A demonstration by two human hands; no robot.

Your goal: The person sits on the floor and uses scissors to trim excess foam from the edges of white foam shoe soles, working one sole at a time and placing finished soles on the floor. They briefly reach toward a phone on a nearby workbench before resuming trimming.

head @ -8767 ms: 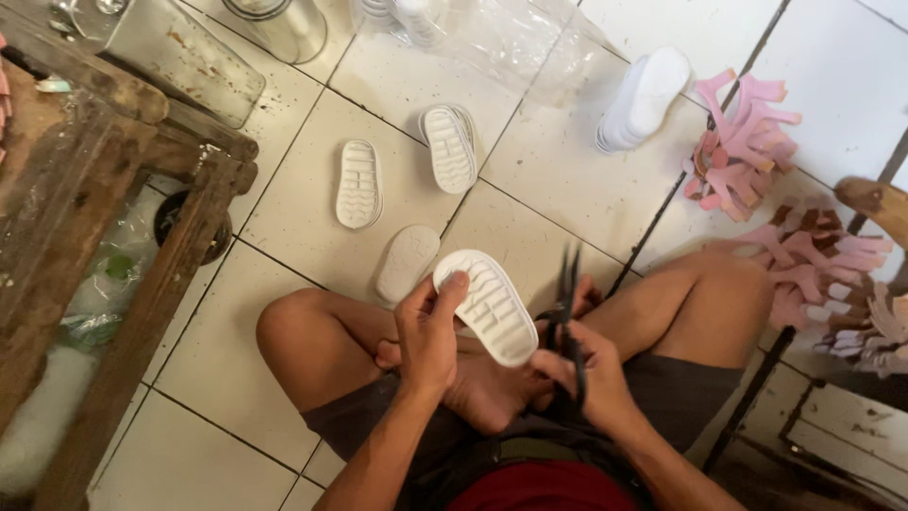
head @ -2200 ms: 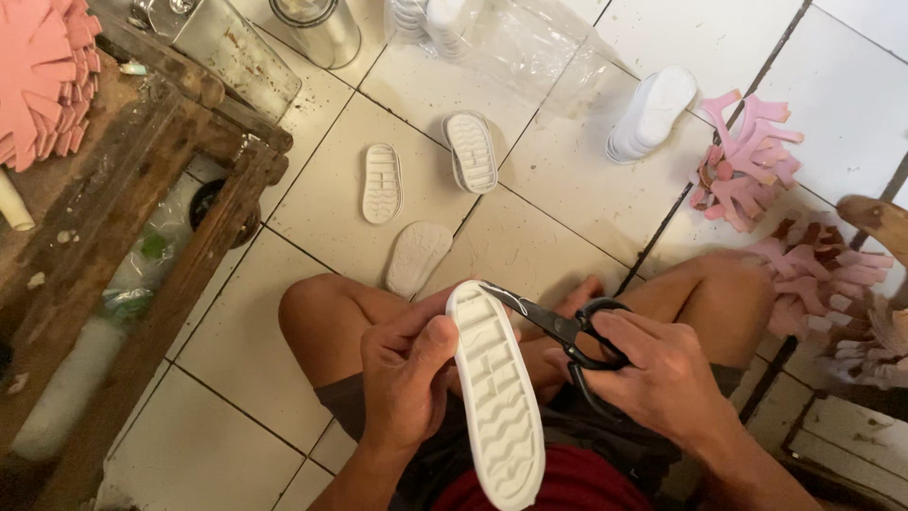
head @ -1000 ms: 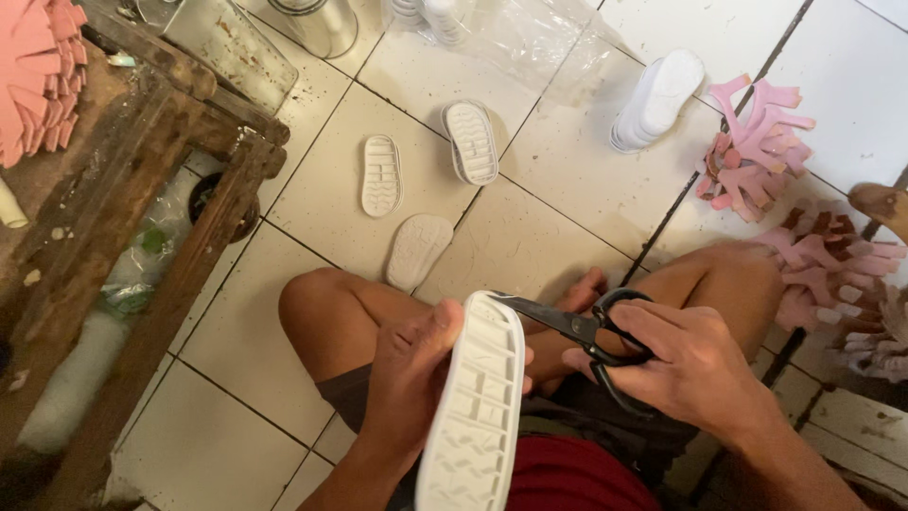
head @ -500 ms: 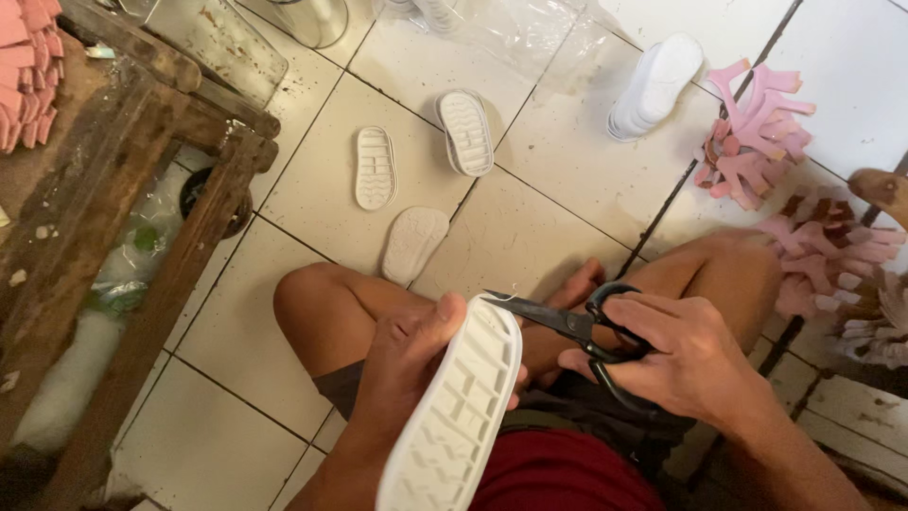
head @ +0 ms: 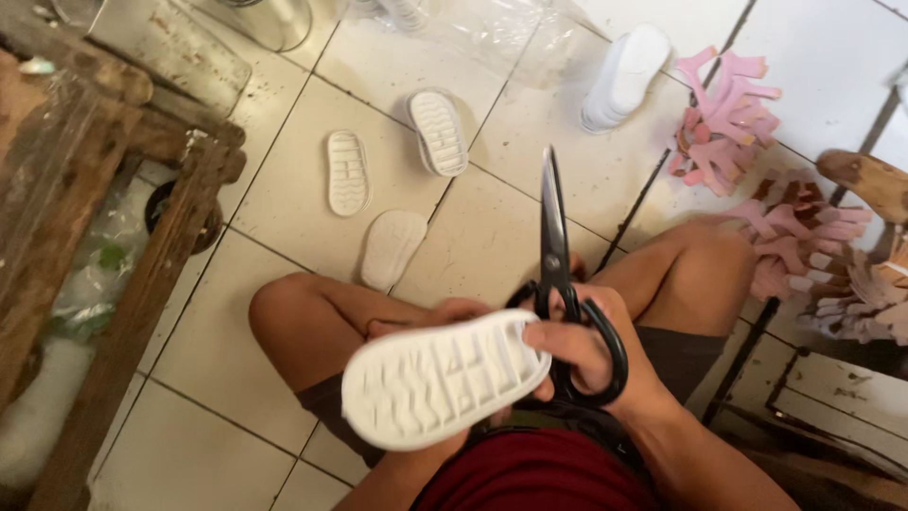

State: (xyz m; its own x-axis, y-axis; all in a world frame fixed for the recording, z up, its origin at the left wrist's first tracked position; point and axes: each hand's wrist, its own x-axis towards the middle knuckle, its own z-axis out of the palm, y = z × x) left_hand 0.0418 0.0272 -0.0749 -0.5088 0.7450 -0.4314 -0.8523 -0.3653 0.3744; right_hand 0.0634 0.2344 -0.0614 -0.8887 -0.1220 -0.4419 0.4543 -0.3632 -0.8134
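The right hand (head: 591, 355) grips black scissors (head: 558, 284), blades closed and pointing away, fingertips touching the white sole (head: 445, 378). The left hand (head: 430, 317), mostly hidden beneath, holds that sole tread-up over the lap. Three more soles (head: 392, 246) lie on the tiled floor (head: 492, 227).

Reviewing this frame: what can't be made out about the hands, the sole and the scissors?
Head view, the only one:
- Left hand: mostly hidden behind the white sole; its grip is unseen.
- Sole's upper face: turned away from the camera.
- Scissors: lower handle loops partly covered by the right hand.
- Metal container: cut off by the top edge.
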